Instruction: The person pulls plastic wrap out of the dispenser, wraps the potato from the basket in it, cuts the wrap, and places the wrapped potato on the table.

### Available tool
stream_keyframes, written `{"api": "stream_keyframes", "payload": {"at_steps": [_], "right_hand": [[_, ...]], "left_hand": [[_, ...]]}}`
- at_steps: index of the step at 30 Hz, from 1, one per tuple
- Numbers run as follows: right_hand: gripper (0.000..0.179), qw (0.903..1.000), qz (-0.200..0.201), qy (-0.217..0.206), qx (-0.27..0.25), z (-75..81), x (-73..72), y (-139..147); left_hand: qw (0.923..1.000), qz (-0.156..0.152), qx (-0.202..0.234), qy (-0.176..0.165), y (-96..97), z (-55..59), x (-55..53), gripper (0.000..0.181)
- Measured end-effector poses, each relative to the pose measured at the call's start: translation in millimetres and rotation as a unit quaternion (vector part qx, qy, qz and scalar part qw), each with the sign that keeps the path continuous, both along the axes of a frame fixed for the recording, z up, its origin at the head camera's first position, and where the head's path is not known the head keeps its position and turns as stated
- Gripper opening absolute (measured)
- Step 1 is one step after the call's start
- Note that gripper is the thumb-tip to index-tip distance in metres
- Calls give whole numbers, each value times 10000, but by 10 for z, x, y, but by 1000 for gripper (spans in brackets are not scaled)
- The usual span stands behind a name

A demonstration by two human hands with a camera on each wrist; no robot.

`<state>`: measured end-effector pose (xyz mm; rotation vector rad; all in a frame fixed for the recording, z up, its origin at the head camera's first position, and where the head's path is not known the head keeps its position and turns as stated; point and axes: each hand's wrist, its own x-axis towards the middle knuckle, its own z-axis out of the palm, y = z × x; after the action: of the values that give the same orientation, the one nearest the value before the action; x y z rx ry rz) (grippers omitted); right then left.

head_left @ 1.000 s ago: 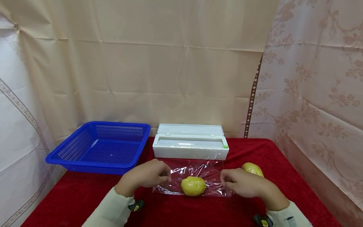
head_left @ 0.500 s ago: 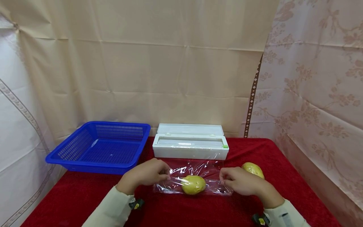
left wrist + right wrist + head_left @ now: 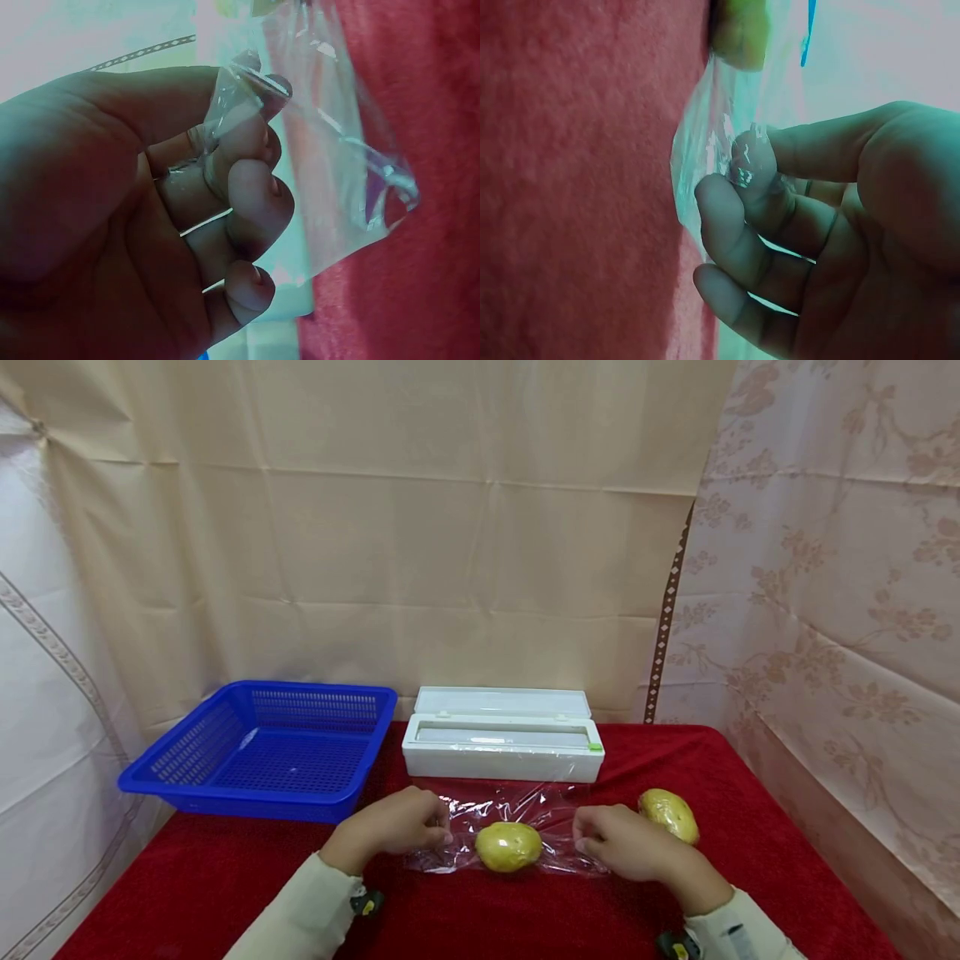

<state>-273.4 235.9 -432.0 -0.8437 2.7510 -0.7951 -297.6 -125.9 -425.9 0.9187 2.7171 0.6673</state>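
A yellow potato [image 3: 508, 847] lies on a sheet of clear plastic wrap [image 3: 558, 827] that stretches forward to the white dispenser box. On the left, my left hand [image 3: 401, 822] pinches one side of the wrap between thumb and fingers; in the left wrist view the film [image 3: 330, 150] drapes over the fingertips. My right hand [image 3: 622, 839] pinches the opposite side, and its film [image 3: 705, 150] runs toward the potato in the right wrist view. Just behind the right hand lies a second potato [image 3: 669, 815], with a glossy surface.
The white wrap dispenser [image 3: 502, 760] stands at the back with its lid raised. To its left sits a blue perforated basket [image 3: 258, 802]. Red cloth [image 3: 465, 918] covers the table, and curtains hang behind and to the sides.
My right hand has moved slightly left, toward the potato. A fold of wrap rose across the potato's front half a second ago and now lies lower. Both hands keep their pinch.
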Motion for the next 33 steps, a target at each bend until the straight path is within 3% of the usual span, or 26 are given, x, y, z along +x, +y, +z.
{"api": "stream_keyframes", "payload": {"at_steps": [5,10,22,33], "right_hand": [[14,9999,-138,69,-6,-26,16,-41],[14,9998,-210,-27,28,-41,40,-64],[16,9980,-435,-435,-121,-89,48,-83],[20,9979,-599,-160,208,-73,53,-99]], "left_hand": [[9999,66,-74,-45,20,-61,4,26],[9990,352,-273,-48,27,-93,7,28],[9960,796,-407,0,53,-80,31,30],[9947,918,-407,241,81,-117,19,35]]}}
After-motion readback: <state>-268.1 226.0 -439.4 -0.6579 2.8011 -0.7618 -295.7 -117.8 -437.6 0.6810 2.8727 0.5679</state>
